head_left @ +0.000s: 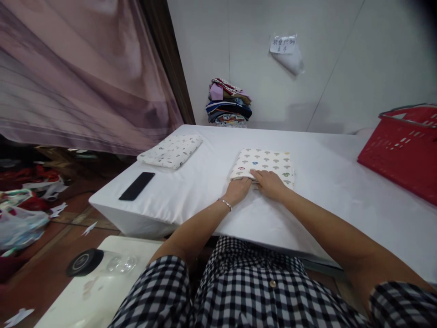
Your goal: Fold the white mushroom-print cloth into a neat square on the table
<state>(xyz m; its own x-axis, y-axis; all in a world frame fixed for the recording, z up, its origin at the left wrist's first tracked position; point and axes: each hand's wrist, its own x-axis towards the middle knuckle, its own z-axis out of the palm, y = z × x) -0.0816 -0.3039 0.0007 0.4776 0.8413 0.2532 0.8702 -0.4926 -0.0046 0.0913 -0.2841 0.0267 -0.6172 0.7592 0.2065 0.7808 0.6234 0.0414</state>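
Note:
A folded white cloth [273, 160] with grey mushroom prints and a few coloured ones lies on the white-covered table in front of me. My left hand [239, 191], wearing a silver bracelet, grips its near edge, with the fingertips hidden in or under the fold. Close beside it, my right hand [269, 183] is closed over the same edge, fingers on top; its thumb is mostly hidden. Another folded white cloth [172, 151] with small dark prints rests farther left, apart from both hands.
A black phone [137, 186] lies near the left edge of the table [205, 200]. At right stands a red basket [403, 152]. Folded fabrics [228, 107] are stacked against the back wall. A white stool [112, 291] holds a round black object [84, 262].

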